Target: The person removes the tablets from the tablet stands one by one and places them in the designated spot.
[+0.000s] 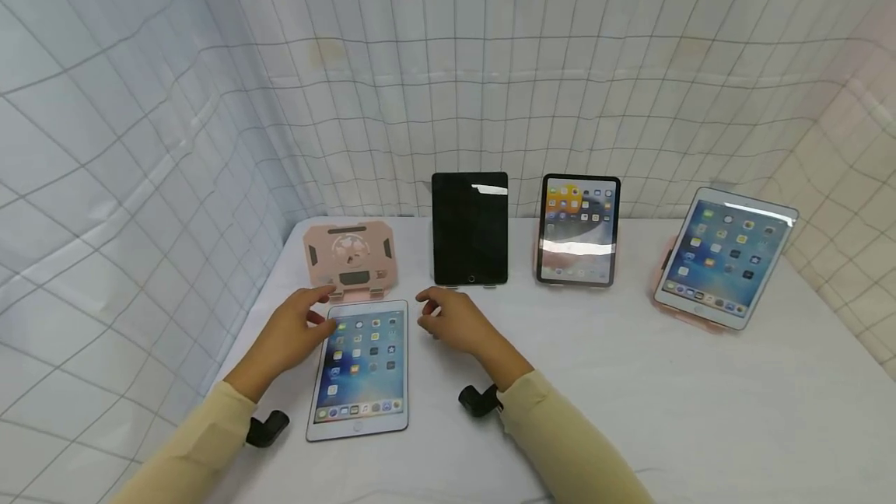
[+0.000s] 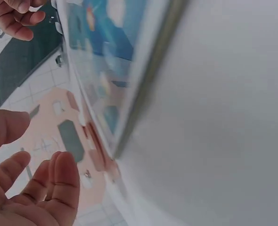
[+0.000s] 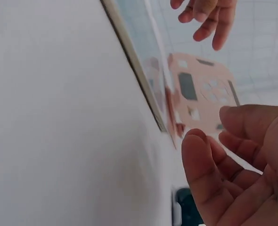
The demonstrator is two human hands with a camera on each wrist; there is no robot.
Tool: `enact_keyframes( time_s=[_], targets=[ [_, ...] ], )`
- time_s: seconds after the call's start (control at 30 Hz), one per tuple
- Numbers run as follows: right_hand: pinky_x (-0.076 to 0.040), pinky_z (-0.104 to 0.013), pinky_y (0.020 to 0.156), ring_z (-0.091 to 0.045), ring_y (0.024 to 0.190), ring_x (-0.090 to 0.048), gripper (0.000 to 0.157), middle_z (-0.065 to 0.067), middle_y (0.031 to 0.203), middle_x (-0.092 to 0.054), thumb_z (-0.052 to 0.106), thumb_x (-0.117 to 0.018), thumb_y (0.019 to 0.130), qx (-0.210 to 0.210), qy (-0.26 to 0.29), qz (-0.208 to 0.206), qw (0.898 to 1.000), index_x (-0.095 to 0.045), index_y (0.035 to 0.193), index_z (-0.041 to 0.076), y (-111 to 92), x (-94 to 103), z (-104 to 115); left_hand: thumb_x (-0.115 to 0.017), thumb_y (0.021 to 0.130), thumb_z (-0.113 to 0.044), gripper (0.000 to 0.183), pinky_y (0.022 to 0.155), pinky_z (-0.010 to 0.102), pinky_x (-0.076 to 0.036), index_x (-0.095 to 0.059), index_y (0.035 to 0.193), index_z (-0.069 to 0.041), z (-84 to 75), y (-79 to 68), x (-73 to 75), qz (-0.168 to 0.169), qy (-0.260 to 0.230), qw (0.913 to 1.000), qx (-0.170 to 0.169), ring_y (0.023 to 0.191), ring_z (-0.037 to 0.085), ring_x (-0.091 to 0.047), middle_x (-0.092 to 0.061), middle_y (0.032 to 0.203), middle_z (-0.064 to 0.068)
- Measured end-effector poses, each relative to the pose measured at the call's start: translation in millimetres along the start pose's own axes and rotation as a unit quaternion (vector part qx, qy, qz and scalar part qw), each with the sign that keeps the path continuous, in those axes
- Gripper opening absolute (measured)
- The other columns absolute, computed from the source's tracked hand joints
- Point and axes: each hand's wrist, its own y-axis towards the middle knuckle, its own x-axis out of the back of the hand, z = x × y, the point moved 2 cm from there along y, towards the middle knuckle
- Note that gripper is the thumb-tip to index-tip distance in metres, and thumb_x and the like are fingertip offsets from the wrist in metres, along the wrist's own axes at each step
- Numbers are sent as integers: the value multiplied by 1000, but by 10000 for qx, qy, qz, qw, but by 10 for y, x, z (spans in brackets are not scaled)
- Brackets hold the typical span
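Note:
A white-framed tablet (image 1: 364, 372) lies face up on the white table, its screen lit with app icons. Just behind its top edge stands an uncovered pink tablet stand (image 1: 318, 247) with cut-outs and two small front hooks. My left hand (image 1: 288, 333) hovers at the tablet's upper left corner, thumb apart from the loosely bent fingers; whether the thumb touches the edge, I cannot tell. To the right of the upper right corner is my right hand (image 1: 455, 321), fingers loosely curled. The right wrist view shows that same hand (image 3: 242, 174) with nothing in its grasp.
Further back, a dark-screened black tablet (image 1: 470, 232) stands upright, with a lit black-framed tablet (image 1: 579, 232) right of it. A white tablet (image 1: 728, 255) leans tilted on a pink stand at the far right. Grid-patterned cloth (image 1: 448, 61) walls the back and sides.

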Motion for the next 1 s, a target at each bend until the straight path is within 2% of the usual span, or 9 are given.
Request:
enact_keyframes(
  time_s=[0.17,0.27,0.47,0.63,0.8,1.0],
  targets=[
    [-54,-30,70,-17,84,-61,38,1,104,-61,19,-65,97,288,48,-209,9994,-60,134,10,-106,292,-83,-66,94,-10,58,84,49,-55,-44,147,-1,-167,68,-37,-288,-217,9984,-431,106,36,-61,-50,135,21],
    [-53,-31,72,-17,90,-59,37,1,106,-63,18,-65,97,563,-50,-529,9970,-61,132,8,-170,472,-167,-66,94,-9,57,87,49,-54,-46,146,-3,-272,136,-111,-394,-412,9958,-721,108,34,-61,-49,136,18],
    [-53,-35,81,-19,97,-59,37,-7,110,-65,14,-66,96,942,-185,-1141,9888,-61,130,2,-254,801,-338,-67,94,-10,57,85,45,-55,-47,146,-5,-461,294,-225,-481,-784,9877,-1262,108,31,-60,-50,134,17],
    [-52,-41,90,-24,103,-59,38,-13,115,-63,14,-66,96,910,-302,-1586,9827,-59,132,1,-269,1027,-442,-67,95,-15,57,88,44,-54,-46,148,-9,-587,428,-317,-409,-889,9868,-1293,110,29,-58,-49,136,14],
    [-52,-42,89,-27,105,-58,40,-16,117,-61,12,-66,96,1010,-578,-1984,9732,-58,133,0,-213,1183,-512,-68,94,-17,57,87,41,-55,-48,147,-12,-744,578,-419,-402,-936,9859,-1330,109,27,-57,-49,134,10],
    [-52,-42,89,-28,106,-57,38,-18,118,-60,13,-65,96,1242,-797,-2352,9607,-58,132,1,-82,1305,-511,-67,95,-18,54,86,38,-55,-48,145,-12,-965,835,-511,-595,-964,9817,-1533,109,24,-58,-48,137,8]
  ],
)
